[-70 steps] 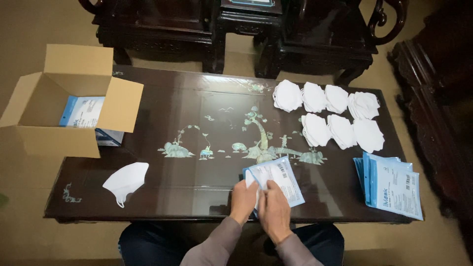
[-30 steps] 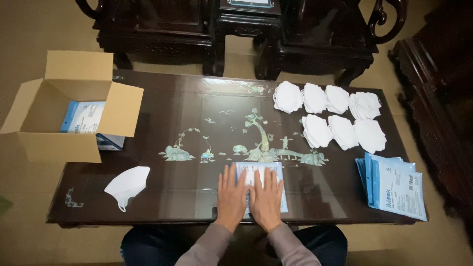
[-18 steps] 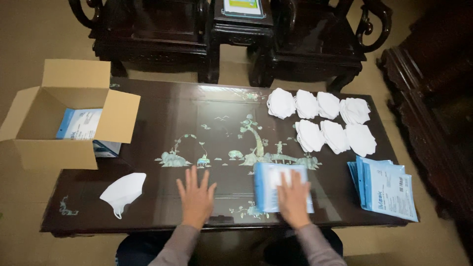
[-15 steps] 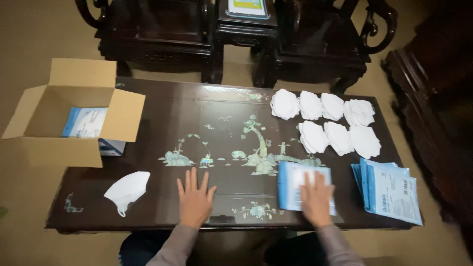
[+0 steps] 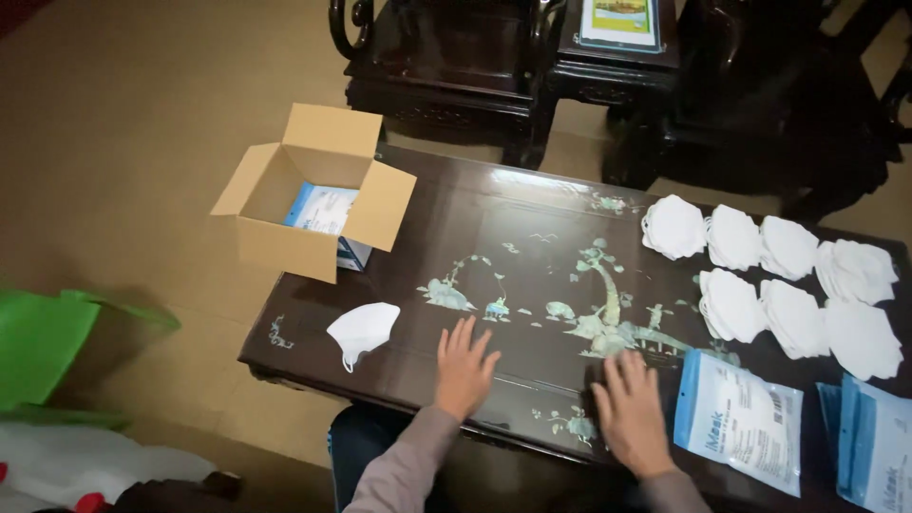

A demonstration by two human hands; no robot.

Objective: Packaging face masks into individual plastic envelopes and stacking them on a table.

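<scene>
Head view: my left hand (image 5: 464, 366) lies flat, grip apart and empty, on the dark desk (image 5: 532, 228), near the white mask (image 5: 364, 330). My right hand (image 5: 632, 410), fingers spread, rests just beside the blue-edged pouch (image 5: 741, 418). That pouch looks light, floppy and slick; I would pinch an edge.

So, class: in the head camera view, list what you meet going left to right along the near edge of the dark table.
Single white mask → left hand → right hand → blue and white packet → stack of packets at the right edge.
</scene>
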